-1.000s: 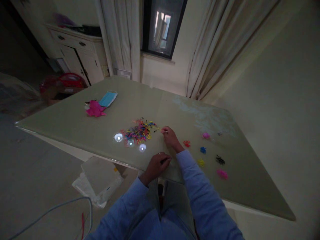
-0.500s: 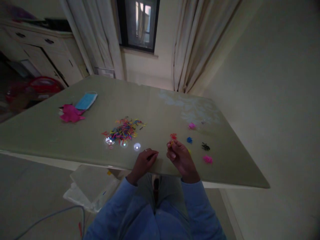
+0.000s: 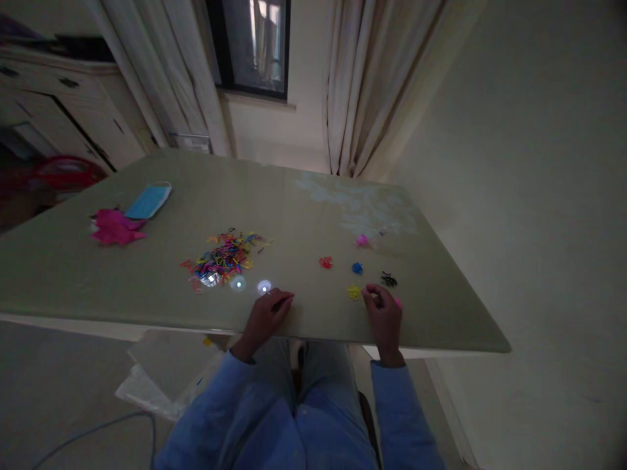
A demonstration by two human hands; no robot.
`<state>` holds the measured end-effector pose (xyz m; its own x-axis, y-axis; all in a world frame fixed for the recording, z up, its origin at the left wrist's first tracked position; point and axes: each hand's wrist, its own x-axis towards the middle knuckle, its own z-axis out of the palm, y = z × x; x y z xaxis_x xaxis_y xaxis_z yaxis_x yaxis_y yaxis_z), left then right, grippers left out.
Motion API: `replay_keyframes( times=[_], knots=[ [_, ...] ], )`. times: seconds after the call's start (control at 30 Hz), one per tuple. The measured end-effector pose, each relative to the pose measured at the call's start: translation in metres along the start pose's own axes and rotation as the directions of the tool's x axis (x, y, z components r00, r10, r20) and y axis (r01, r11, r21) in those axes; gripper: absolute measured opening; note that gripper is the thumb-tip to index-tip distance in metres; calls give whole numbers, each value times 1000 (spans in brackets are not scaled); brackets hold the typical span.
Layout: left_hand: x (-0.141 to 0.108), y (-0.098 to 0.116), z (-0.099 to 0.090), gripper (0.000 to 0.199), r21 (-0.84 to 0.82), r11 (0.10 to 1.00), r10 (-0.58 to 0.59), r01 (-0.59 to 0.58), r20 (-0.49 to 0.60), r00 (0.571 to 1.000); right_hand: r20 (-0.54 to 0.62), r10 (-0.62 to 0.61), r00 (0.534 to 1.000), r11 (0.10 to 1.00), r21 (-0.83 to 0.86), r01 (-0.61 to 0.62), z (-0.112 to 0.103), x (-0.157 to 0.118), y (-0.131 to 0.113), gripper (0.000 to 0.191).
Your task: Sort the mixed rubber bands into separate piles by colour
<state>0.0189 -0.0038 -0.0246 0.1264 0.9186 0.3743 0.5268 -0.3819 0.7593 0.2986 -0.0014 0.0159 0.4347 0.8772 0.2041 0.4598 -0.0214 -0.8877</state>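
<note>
The right hand (image 3: 385,316) is at the near side of the pale green table (image 3: 441,320), just beside a small cluster of yellow bands (image 3: 353,292); its thumb and index finger curve toward each other in a ring, though whether the tips meet or pinch a band cannot be told; a near pink cluster (image 3: 398,302) shows partly hidden behind this hand; the left hand (image 3: 267,318) is by the table's near edge, its fingers curled and pressed together with the thumb alongside, and whether anything lies between them cannot be told; beyond it and to its left is a loose heap of mixed coloured bands (image 3: 225,254), well apart from the right hand; between the heap and the black cluster (image 3: 388,279) lie a red cluster (image 3: 326,262) and a blue cluster (image 3: 357,267); farther back is another pink cluster (image 3: 361,241), with a small pale cluster (image 3: 383,232), too blurred to make out, near it; bright spots of reflected light (image 3: 238,283) show on the tabletop along the heap's near side; toward the table's left are a blue face mask (image 3: 149,202) and a crumpled bright pink piece (image 3: 116,227) beside it.
</note>
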Motion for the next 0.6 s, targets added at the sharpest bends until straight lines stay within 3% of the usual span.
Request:
replay_keyframes(
  times=[0.07,0.23,0.43,0.6],
  knots=[
    [0,0,0,19,1,1000,6,-6,-6,1000,6,-72,997,992,-108,73,-3,4,11,37],
    [0,-1,2,19,13,1000,11,-11,-13,1000,59,-105,993,984,-135,112,3,9,25,41],
    [-1,-3,3,20,57,998,4,-3,-2,1000,101,-135,986,980,-133,148,9,8,29,41],
    [-1,-1,3,20,66,998,-17,17,10,1000,63,-255,965,957,-128,261,2,3,26,33]
  ],
)
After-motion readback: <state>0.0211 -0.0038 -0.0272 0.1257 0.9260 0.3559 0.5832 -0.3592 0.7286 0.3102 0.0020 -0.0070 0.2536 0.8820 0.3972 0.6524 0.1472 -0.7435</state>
